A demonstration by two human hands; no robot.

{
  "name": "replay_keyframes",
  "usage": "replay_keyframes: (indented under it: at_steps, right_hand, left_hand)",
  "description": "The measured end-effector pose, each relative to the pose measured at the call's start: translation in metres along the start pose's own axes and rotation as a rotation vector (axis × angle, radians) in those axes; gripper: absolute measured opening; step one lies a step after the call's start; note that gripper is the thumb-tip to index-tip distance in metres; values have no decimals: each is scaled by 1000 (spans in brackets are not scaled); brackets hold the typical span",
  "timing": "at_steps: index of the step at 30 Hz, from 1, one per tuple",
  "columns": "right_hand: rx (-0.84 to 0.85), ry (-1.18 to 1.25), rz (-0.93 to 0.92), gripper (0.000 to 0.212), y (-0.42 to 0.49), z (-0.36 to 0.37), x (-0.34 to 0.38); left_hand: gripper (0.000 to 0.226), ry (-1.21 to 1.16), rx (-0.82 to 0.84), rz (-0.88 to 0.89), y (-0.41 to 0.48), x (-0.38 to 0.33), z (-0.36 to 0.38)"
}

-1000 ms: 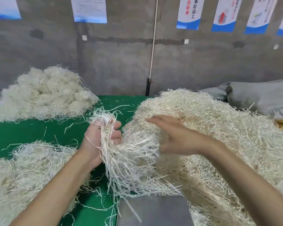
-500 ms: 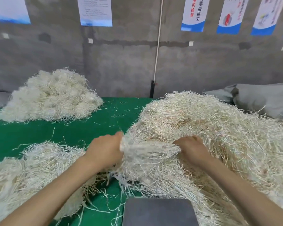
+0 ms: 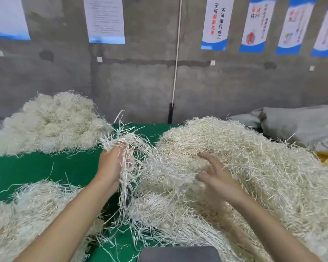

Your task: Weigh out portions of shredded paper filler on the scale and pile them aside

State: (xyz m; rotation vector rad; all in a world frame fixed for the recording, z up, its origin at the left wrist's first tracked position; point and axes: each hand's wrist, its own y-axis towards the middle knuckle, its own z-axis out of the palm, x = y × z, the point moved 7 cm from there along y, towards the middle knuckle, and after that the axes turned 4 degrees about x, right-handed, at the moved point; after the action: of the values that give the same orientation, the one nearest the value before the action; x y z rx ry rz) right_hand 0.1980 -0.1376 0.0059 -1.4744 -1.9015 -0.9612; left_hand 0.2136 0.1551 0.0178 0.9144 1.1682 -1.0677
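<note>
Since half a second ago the hands have parted. On the head view I see the left hand (image 3: 114,163) has lifted, fingers curled tight round a tuft of shredded paper (image 3: 110,144), palm turned rightward, forearm reaching up from the lower left. Strands trail from that fist down into the big heap (image 3: 254,157), so I judge the portion only half torn free. The right hand (image 3: 214,174) has let go and hovers just over the heap, fingers spread and straight, gripping nothing. I read this as readying to separate the tangle. The scale (image 3: 178,254) sits at the bottom edge, what shows of its plate bare. One pile (image 3: 47,123) lies far left on the green table (image 3: 36,167).
</note>
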Motion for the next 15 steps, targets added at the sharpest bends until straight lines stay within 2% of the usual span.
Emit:
replay_keyframes:
  at_steps: [2,4,5,9,10,12,13,14,15]
  right_hand:
    - [-248,222,-133,49,-8,-20,29]
    - [-302,391,-195,44,-12,-20,53]
    - [-242,424,-195,52,-11,-11,64]
    - [158,418,-35,108,-3,55,82]
    - [222,475,7,120,-1,68,80]
    - [263,649,110,136,7,83,71]
    - [255,711,161,139,10,86,68]
    - [254,741,201,140,12,89,65]
    - [268,749,238,139,11,91,63]
  left_hand:
    - [58,14,12,-1,-4,-3,5]
    - [66,67,32,12,-12,-6,17]
    - [70,101,44,15,-18,-8,24]
    - [81,176,218,21,-36,-5,64]
    - [72,226,267,40,-41,-5,72]
    - [23,400,321,168,-54,-5,88]
    - [18,502,350,265,-63,-5,95]
    - [24,597,354,338,-70,-2,99]
    - [24,677,352,358,-72,5,99]
